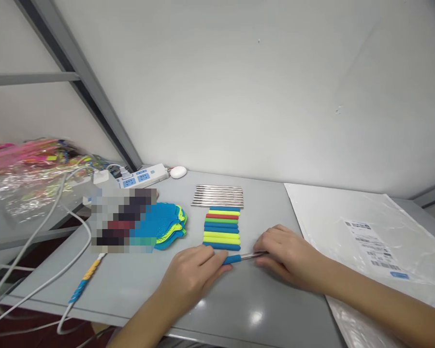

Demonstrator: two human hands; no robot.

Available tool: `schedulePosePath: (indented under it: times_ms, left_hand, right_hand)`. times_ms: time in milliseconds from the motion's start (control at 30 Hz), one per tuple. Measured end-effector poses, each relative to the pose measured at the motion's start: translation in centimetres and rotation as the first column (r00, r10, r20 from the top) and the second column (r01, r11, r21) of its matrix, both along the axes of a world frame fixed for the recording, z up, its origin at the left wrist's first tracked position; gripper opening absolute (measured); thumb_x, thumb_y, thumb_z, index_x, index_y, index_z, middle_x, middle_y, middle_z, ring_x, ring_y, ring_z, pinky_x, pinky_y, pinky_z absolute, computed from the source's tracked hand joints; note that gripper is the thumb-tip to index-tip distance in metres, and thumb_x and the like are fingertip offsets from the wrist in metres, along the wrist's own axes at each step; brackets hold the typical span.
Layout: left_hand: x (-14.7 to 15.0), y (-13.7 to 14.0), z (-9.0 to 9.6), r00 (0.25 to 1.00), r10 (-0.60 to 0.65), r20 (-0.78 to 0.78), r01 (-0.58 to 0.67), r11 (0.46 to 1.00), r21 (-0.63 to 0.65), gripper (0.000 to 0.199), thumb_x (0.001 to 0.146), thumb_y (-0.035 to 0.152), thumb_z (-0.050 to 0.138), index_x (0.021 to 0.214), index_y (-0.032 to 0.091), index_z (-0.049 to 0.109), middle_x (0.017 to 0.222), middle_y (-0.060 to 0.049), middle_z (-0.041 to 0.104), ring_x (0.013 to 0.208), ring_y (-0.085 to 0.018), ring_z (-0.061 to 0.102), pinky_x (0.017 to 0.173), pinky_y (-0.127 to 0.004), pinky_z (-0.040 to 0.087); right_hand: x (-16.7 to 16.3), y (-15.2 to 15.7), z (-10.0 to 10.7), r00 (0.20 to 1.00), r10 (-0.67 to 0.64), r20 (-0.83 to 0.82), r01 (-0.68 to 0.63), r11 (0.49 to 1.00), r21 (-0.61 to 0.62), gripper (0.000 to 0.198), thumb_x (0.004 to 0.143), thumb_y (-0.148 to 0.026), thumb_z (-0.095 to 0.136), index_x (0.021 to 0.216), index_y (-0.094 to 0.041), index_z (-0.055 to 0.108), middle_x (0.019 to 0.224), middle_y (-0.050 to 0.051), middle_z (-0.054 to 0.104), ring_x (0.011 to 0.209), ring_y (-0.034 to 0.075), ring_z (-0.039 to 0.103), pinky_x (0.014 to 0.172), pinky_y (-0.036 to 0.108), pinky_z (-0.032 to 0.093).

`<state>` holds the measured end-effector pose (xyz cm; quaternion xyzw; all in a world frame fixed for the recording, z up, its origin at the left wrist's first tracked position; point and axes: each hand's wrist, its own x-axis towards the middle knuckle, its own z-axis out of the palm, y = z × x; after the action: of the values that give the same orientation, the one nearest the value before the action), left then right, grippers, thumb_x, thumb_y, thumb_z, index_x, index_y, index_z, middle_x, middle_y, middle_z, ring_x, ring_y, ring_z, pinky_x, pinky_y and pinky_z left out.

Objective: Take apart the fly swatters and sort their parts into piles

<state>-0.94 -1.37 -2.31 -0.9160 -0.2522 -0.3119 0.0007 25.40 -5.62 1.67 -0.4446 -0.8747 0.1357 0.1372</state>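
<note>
My left hand [197, 270] is closed around a blue foam handle sleeve [233, 259]. A thin metal rod [249, 255] runs out of the sleeve's right end, and the fingers of my right hand [286, 253] pinch that rod. Just beyond my hands lies a column of coloured sleeves [222, 236] in blue, yellow, green and red, side by side. Behind them several silvery metal rods [218, 195] lie in a neat row. To the left is a pile of blue and yellow mesh pieces [166, 224], partly covered by a pixelated patch.
A white power strip [143, 178] and a round white object [178, 172] lie by the wall. White cables [54, 208] loop at left, near clear bags of colourful items [47, 169]. A large white mailing bag [333, 222] with a label covers the right side.
</note>
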Motion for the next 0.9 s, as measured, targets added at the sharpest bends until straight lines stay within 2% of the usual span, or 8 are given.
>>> schedulePosePath:
  times_ms: [133, 233, 333, 433, 533, 600, 733, 900]
  left_hand:
    - [0.9, -1.0, 0.8, 0.999, -0.044, 0.017, 0.043, 0.998, 0.052, 0.014, 0.092, 0.029, 0.058, 0.101, 0.018, 0.063, 0.065, 0.002, 0.055, 0.060, -0.013, 0.051, 0.057, -0.027, 0.035]
    - [0.8, -1.5, 1.6, 0.998, -0.048, 0.038, 0.044, 0.994, 0.100, 0.015, 0.091, 0.028, 0.060, 0.102, 0.018, 0.062, 0.065, 0.001, 0.057, 0.060, -0.015, 0.049, 0.058, -0.029, 0.033]
    - [0.2, -1.9, 2.5, 0.995, -0.031, 0.093, 0.019, 0.992, 0.128, 0.026, 0.090, 0.024, 0.062, 0.115, 0.017, 0.057, 0.076, -0.002, 0.063, 0.068, -0.016, 0.053, 0.063, -0.030, 0.035]
    - [-0.2, -2.4, 3.1, 0.996, -0.006, 0.085, -0.007, 0.988, 0.153, 0.031, 0.090, 0.023, 0.062, 0.119, 0.018, 0.054, 0.092, -0.004, 0.067, 0.079, -0.018, 0.055, 0.075, -0.035, 0.037]
    - [-0.3, -2.7, 3.4, 0.999, 0.012, -0.049, -0.003, 0.983, 0.181, 0.014, 0.094, 0.027, 0.055, 0.105, 0.019, 0.058, 0.085, -0.002, 0.064, 0.076, -0.017, 0.054, 0.078, -0.037, 0.036]
    - [-0.4, -2.7, 3.5, 0.991, 0.020, -0.133, 0.007, 0.981, 0.194, 0.016, 0.097, 0.031, 0.049, 0.093, 0.019, 0.058, 0.073, -0.001, 0.057, 0.069, -0.016, 0.053, 0.073, -0.035, 0.035]
    - [-1.0, -2.5, 4.3, 0.970, 0.028, -0.241, 0.014, 0.986, 0.168, 0.025, 0.099, 0.035, 0.042, 0.085, 0.019, 0.055, 0.066, 0.001, 0.054, 0.060, -0.015, 0.052, 0.063, -0.031, 0.033]
    - [-1.3, -2.6, 6.0, 0.939, 0.001, -0.343, -0.017, 0.999, -0.045, 0.024, 0.099, 0.035, 0.042, 0.084, 0.019, 0.053, 0.067, 0.000, 0.062, 0.053, -0.016, 0.056, 0.050, -0.028, 0.027]
  right_hand:
    - [-2.3, -1.3, 0.9, 0.988, 0.008, 0.157, -0.003, 0.999, -0.034, 0.023, 0.100, -0.028, 0.036, 0.089, -0.019, 0.054, 0.078, 0.004, 0.064, 0.066, 0.017, 0.054, 0.072, 0.034, 0.039]
    - [-3.5, -1.9, 1.8, 0.978, -0.066, 0.198, 0.090, 0.989, -0.113, 0.025, 0.100, -0.029, 0.032, 0.084, -0.021, 0.049, 0.071, 0.001, 0.060, 0.057, 0.016, 0.048, 0.058, 0.029, 0.033]
    - [-3.8, -2.3, 3.3, 0.975, -0.180, 0.129, 0.211, 0.931, -0.297, 0.024, 0.100, -0.037, 0.032, 0.085, -0.023, 0.045, 0.069, -0.001, 0.057, 0.057, 0.015, 0.047, 0.051, 0.026, 0.027]
    - [-3.8, -2.7, 4.5, 0.978, -0.209, 0.025, 0.196, 0.862, -0.468, 0.030, 0.100, -0.042, 0.030, 0.080, -0.023, 0.041, 0.069, -0.003, 0.054, 0.058, 0.013, 0.045, 0.053, 0.025, 0.030]
    - [-4.1, -3.1, 4.9, 0.976, -0.214, -0.039, 0.151, 0.795, -0.587, 0.036, 0.100, -0.046, 0.029, 0.077, -0.022, 0.042, 0.070, -0.002, 0.052, 0.062, 0.013, 0.045, 0.056, 0.024, 0.033]
    - [-4.5, -3.3, 4.9, 0.977, -0.212, -0.036, 0.145, 0.775, -0.616, 0.037, 0.100, -0.047, 0.028, 0.076, -0.022, 0.042, 0.069, -0.002, 0.052, 0.061, 0.012, 0.043, 0.056, 0.024, 0.033]
    - [-5.4, -3.3, 4.6, 0.982, -0.167, 0.086, 0.187, 0.883, -0.431, 0.033, 0.099, -0.042, 0.030, 0.075, -0.022, 0.040, 0.062, -0.003, 0.048, 0.051, 0.012, 0.037, 0.049, 0.024, 0.025]
    - [-5.0, -2.4, 3.7, 0.969, -0.079, 0.234, 0.112, 0.984, -0.135, 0.030, 0.098, -0.035, 0.035, 0.071, -0.023, 0.037, 0.053, -0.004, 0.046, 0.043, 0.012, 0.031, 0.045, 0.027, 0.017]
